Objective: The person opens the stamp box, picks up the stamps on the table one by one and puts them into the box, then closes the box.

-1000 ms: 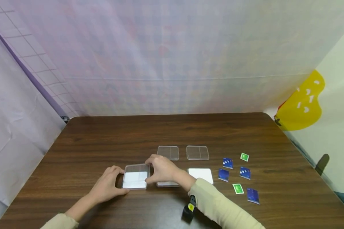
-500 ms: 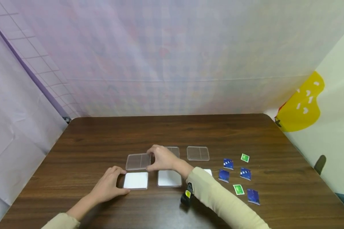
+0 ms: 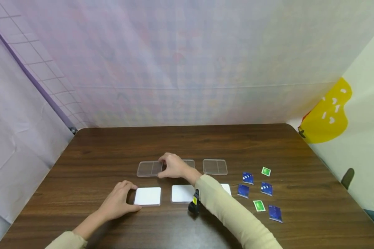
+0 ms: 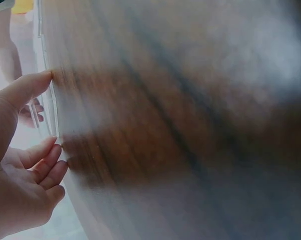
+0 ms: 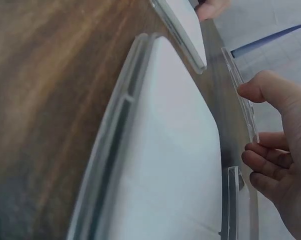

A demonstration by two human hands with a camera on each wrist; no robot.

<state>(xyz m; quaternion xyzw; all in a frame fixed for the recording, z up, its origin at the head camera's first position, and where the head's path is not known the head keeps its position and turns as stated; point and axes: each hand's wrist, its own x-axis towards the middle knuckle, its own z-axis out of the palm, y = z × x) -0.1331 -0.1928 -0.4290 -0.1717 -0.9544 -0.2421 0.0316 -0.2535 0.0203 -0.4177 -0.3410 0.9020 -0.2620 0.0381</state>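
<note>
In the head view my left hand (image 3: 116, 201) is at the left end of a flat clear case with a white filling (image 3: 147, 196). Its thumb and fingers hold the case's edge, as the left wrist view shows. My right hand (image 3: 174, 166) pinches a clear plastic lid (image 3: 148, 168) by its right side, behind that case. The lid lies flat on or just above the table; I cannot tell which. In the right wrist view the thumb and fingers grip the lid's rim (image 5: 249, 117).
Two more white-filled cases, one in the middle (image 3: 181, 193) and one partly under the right sleeve (image 3: 226, 188), stand in the row. Another clear lid (image 3: 215, 167) lies behind. Small blue squares (image 3: 275, 213) and green squares (image 3: 259, 205) lie at right on the brown table (image 3: 112, 148).
My right hand has lifted the clear lid off the left case and carried it backward, lowering it into line with the other lids. The left hand has stayed at the case.
</note>
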